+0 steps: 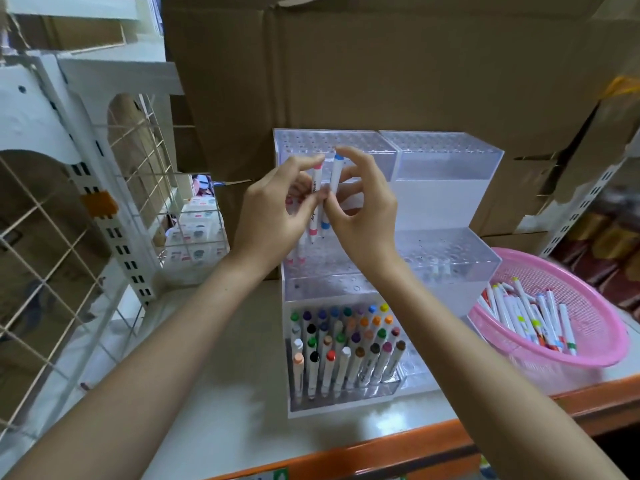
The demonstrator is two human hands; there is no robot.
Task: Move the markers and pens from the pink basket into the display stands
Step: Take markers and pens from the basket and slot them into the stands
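Two clear tiered display stands sit side by side on the shelf, the left stand (311, 140) and the right stand (450, 161). The left stand's bottom tier is filled with several colour-capped markers (346, 341). In front of its middle tier my left hand (273, 216) pinches a white pen with a pink cap (317, 188), held upright. Close beside it my right hand (363, 209) pinches a white pen with a blue cap (335, 176). At the right stands the pink basket (602, 306), holding several white pens (530, 317).
Large cardboard boxes (381, 64) form the wall behind the stands. A white wire-grid rack (69, 209) stands on the left. The shelf has an orange front edge (381, 445). More boxes and a slotted upright (581, 202) are at the right.
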